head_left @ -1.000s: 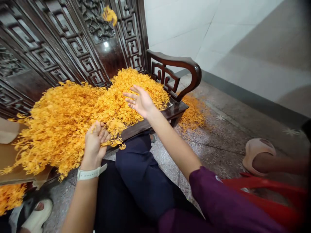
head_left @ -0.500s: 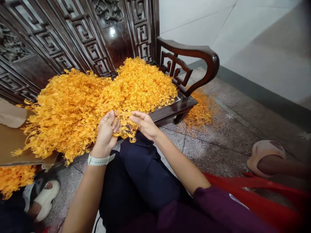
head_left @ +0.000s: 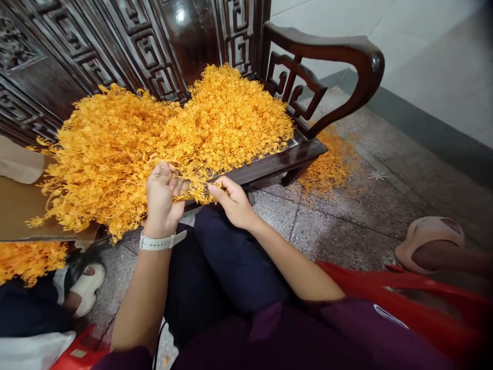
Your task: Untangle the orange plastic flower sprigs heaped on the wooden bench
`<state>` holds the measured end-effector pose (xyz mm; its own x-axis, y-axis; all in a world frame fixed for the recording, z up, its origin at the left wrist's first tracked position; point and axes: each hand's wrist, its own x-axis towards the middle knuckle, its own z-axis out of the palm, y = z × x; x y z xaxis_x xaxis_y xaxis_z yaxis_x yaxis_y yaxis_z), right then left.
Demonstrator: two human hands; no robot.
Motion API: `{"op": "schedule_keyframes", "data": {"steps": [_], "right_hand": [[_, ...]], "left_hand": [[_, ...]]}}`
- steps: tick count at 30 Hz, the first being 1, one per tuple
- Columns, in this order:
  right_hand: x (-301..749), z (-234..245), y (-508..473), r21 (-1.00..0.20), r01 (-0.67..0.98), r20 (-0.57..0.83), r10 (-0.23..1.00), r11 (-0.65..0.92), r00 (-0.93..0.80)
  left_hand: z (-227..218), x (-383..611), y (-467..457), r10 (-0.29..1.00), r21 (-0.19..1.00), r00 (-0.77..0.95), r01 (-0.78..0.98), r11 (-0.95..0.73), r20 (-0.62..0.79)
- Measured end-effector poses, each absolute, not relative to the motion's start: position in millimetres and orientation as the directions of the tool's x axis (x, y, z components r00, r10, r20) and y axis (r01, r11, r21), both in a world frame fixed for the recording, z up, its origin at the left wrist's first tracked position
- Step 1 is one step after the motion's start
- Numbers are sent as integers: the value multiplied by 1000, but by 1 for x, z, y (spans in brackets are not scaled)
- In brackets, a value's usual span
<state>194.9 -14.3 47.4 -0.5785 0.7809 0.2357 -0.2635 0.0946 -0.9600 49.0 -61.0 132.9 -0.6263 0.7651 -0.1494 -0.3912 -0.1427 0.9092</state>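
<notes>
My left hand [head_left: 164,192], with a pale watch strap on its wrist, is closed around the stems of a yellow-orange plastic flower sprig [head_left: 196,191]. From the other side, my right hand [head_left: 233,203] pinches the sprig's end between thumb and fingertips. The sprig stretches between both hands, just above my knees. Behind it, a large heap of matching yellow plastic sprigs [head_left: 231,118] covers the seat of a dark carved wooden bench [head_left: 262,167]. Its left part spreads out close behind my left hand.
Orange pieces [head_left: 327,169] lie on the speckled floor beyond the bench's curved armrest [head_left: 346,49]. A cardboard box [head_left: 23,205] stands at the left, with more orange sprigs [head_left: 31,259] below. Other people's sandalled feet [head_left: 87,290] show on both sides. Red plastic [head_left: 365,288] is at my right.
My right hand has closed its fingers on the sprig's end, and the sprig is stretched flatter between my hands. The view has tipped downward slightly.
</notes>
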Motion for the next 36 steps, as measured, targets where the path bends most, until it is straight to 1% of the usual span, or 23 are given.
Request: {"op": "schedule_keyframes", "data": {"steps": [2, 3, 4, 5, 6, 7, 9, 10, 12, 14, 16, 18, 21, 23, 27, 33, 36], "right_hand": [[201, 48, -22, -936, -172, 350, 777, 306, -523], [204, 49, -26, -915, -144, 395, 769, 376, -503], [206, 50, -30, -898, -138, 428, 763, 417, -484], [208, 50, -34, -894, -151, 441, 766, 423, -467], [210, 51, -39, -902, -178, 430, 781, 393, -453], [210, 51, -44, -920, -214, 391, 808, 328, -440], [209, 52, -53, -943, -315, 239, 873, 105, -426], [207, 53, -57, -926, -375, 148, 893, -26, -426], [202, 54, -63, -826, -499, -17, 896, -262, -443], [200, 56, -65, -678, -574, -134, 846, -459, -517], [201, 59, -66, -534, -574, -197, 752, -620, -629], [205, 60, -66, -432, -542, -216, 666, -721, -714], [211, 60, -69, -333, -535, -225, 616, -777, -755], [215, 59, -74, -298, -537, -234, 605, -790, -761], [220, 58, -83, -280, -524, -241, 587, -804, -773], [227, 56, -92, -229, -524, -229, 569, -820, -790], [230, 55, -95, -235, -521, -238, 568, -821, -788]], "left_hand": [[134, 51, -61, 751, 907, -635, -403, -123, -180], [135, 53, -61, 746, 904, -637, -410, -116, -193], [136, 54, -61, 743, 901, -638, -419, -115, -202], [137, 57, -61, 745, 896, -633, -430, -114, -209], [138, 59, -61, 750, 890, -625, -442, -111, -217], [138, 61, -60, 755, 883, -615, -456, -107, -226], [139, 64, -59, 767, 872, -595, -480, -98, -241], [139, 65, -59, 771, 869, -588, -486, -97, -243], [138, 67, -58, 771, 869, -592, -484, -107, -235], [136, 68, -58, 762, 878, -610, -463, -119, -219], [135, 68, -59, 745, 889, -633, -440, -126, -208], [133, 68, -60, 732, 896, -651, -423, -131, -201], [131, 70, -61, 744, 895, -639, -425, -133, -193], [131, 72, -61, 760, 888, -621, -440, -132, -194], [133, 79, -60, 757, 881, -614, -459, -114, -222], [135, 85, -64, 780, 900, -581, -432, -53, -233], [134, 85, -65, 787, 897, -571, -439, -54, -232]]}}
